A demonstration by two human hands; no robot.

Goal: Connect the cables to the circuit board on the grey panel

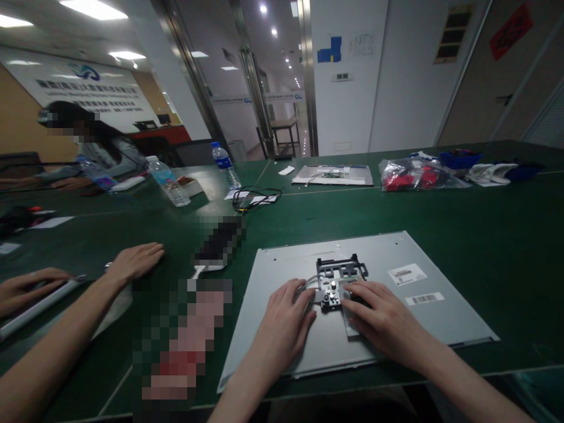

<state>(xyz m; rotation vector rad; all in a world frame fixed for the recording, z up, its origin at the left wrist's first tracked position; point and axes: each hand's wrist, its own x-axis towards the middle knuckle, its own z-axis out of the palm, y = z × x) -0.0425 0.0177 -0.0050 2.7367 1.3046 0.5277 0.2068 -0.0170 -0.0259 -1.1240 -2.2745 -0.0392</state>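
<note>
A grey metal-backed display panel lies flat on the green table before me. On its middle sits a small circuit board with a black plastic frame behind it. My left hand is at the board's left side, fingers bent and closed at a flat grey cable. Over the board's right side, my right hand has its fingers curled on the edge, hiding that part. Beneath the right fingers a grey strip shows; what it belongs to is unclear.
To the left reach another person's arms, beside a white bar. Bottles, a coiled black cable, a second panel and plastic bags stand farther back. Blurred blocks cover items left of my panel.
</note>
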